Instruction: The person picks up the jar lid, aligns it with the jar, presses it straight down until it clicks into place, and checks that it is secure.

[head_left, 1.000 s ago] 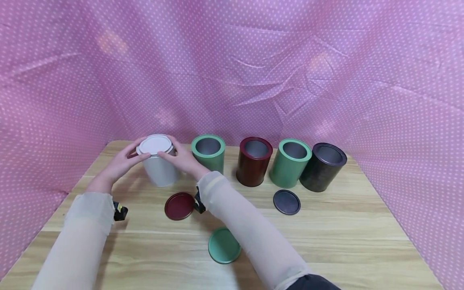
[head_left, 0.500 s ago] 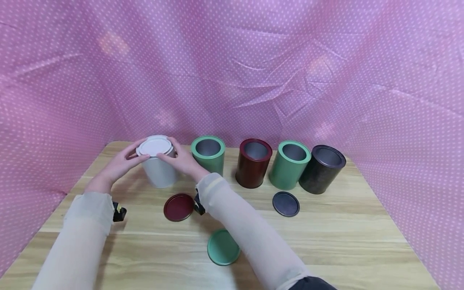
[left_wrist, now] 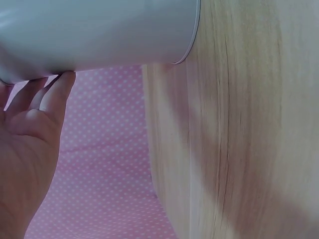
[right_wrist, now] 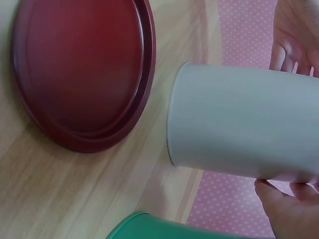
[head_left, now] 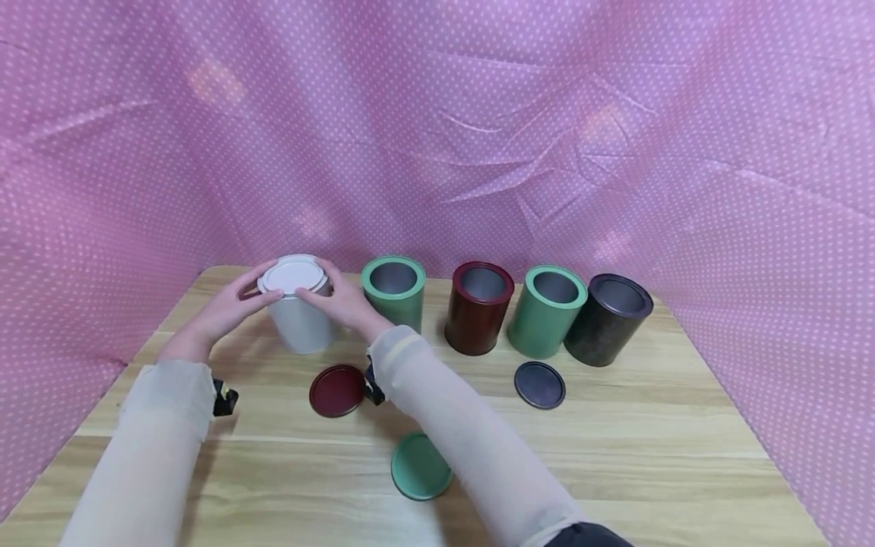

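Observation:
A white can [head_left: 304, 328] stands upright at the back left of the table, its white lid [head_left: 292, 275] seated on top. From the left, my left hand [head_left: 228, 305] holds the can's upper part, thumb at the lid's front edge and fingers along the side. My right hand [head_left: 347, 302] mirrors it on the opposite side, thumb near the lid's front rim. In the left wrist view, the fingertips of the left hand [left_wrist: 32, 134] touch the can's wall. The right wrist view shows the can body [right_wrist: 239, 119] between both hands, its base at the tabletop; the lid is outside that view.
Rightward stand a lidless green can [head_left: 403, 308], a dark red can [head_left: 473, 323], another green can [head_left: 536, 327] and a black can [head_left: 595, 334]. A red lid [head_left: 337, 390], green lid [head_left: 420, 465] and black lid [head_left: 540, 385] lie in front. Pink dotted cloth [head_left: 437, 152] hangs behind.

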{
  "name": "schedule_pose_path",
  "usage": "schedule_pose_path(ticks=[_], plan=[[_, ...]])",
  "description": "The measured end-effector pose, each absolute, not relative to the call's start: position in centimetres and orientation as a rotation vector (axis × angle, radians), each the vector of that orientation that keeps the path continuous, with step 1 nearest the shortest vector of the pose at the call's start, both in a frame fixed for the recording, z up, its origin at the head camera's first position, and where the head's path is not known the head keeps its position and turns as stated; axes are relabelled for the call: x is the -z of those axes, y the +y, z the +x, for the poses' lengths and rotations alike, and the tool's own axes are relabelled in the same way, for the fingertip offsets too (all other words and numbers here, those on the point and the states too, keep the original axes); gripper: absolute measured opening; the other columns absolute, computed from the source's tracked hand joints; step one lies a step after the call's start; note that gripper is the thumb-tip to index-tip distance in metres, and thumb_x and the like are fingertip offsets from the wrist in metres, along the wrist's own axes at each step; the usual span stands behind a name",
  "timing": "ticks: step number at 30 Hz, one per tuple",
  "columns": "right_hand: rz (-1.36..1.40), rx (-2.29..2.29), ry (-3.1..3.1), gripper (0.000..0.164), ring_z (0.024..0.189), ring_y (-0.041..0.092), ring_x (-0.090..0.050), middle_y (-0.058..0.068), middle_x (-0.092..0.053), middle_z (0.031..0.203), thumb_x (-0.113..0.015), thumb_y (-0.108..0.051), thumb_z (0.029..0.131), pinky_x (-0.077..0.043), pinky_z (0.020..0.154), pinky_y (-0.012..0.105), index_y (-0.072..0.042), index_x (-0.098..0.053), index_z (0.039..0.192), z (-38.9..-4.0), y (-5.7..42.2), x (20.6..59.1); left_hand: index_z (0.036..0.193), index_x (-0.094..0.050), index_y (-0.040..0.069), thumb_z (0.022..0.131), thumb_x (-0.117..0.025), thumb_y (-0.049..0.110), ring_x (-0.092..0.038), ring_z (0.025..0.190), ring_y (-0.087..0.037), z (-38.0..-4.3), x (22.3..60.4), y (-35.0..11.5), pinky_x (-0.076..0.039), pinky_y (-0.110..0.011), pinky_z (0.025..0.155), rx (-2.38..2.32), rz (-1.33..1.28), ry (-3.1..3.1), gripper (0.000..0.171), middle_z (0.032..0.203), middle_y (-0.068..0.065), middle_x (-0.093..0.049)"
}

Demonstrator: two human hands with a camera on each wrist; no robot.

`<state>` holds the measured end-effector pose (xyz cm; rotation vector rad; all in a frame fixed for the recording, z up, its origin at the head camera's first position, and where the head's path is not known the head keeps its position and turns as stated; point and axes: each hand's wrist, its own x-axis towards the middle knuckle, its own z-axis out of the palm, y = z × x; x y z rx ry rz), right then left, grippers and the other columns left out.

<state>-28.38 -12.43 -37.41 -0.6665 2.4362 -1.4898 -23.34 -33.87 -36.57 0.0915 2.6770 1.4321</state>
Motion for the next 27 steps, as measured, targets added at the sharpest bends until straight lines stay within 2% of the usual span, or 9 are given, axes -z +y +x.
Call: schedule_pose_path(ticks=[8, 11, 18, 24, 27], plan=[[-0.644, 1.523, 2.406, 0.071, 0.137, 0.022, -0.042, 0.002, -0.043, 0.150, -0.061, -0.050, 0.091, -0.039, 0.110, 0.043, -0.035, -0.027, 0.152, -28.32, -12.47, 37.91, 0.157, -0.009, 0.026, 0.097, -0.054, 0.044, -0.021, 0.142, -0.049, -23.47, 37.02, -33.60, -0.022, -0.068, 0.111, -1.471, 0.093, 2.692, 0.077, 0.161, -0.020, -0.010], [-0.645, 1.523, 2.396, 0.072, 0.137, 0.023, -0.042, 0.003, -0.042, 0.150, -0.061, -0.051, 0.091, -0.040, 0.109, 0.044, -0.036, -0.026, 0.152, -28.42, -12.44, 38.05, 0.156, -0.008, 0.029, 0.097, -0.054, 0.044, -0.020, 0.143, -0.049, -23.46, 37.07, -33.54, -0.021, -0.067, 0.111, -1.483, 0.098, 2.682, 0.076, 0.162, -0.019, -0.007], [-0.659, 1.489, 2.406, 0.072, 0.135, 0.025, -0.045, 0.005, -0.043, 0.150, -0.059, -0.053, 0.091, -0.041, 0.108, 0.044, -0.036, -0.024, 0.152, -28.62, -12.34, 37.94, 0.157, -0.007, 0.026, 0.098, -0.050, 0.045, -0.016, 0.144, -0.048, -23.36, 37.03, -33.59, -0.020, -0.066, 0.113, -1.509, 0.125, 2.652, 0.075, 0.162, -0.018, -0.006], [-0.667, 1.453, 2.431, 0.073, 0.135, 0.025, -0.045, 0.005, -0.043, 0.150, -0.058, -0.055, 0.091, -0.041, 0.108, 0.043, -0.037, -0.023, 0.152, -28.72, -12.46, 37.80, 0.156, -0.008, 0.031, 0.099, -0.050, 0.045, -0.016, 0.144, -0.049, -23.46, 37.00, -33.83, -0.019, -0.068, 0.112, -1.508, 0.120, 2.651, 0.073, 0.162, -0.018, -0.007], [-0.670, 1.456, 2.430, 0.073, 0.135, 0.025, -0.045, 0.006, -0.044, 0.149, -0.058, -0.055, 0.091, -0.041, 0.109, 0.043, -0.036, -0.023, 0.152, -28.77, -12.47, 37.78, 0.156, -0.008, 0.030, 0.098, -0.050, 0.045, -0.017, 0.144, -0.049, -23.57, 36.99, -33.88, -0.019, -0.068, 0.112, -1.498, 0.120, 2.657, 0.073, 0.162, -0.018, -0.007]])
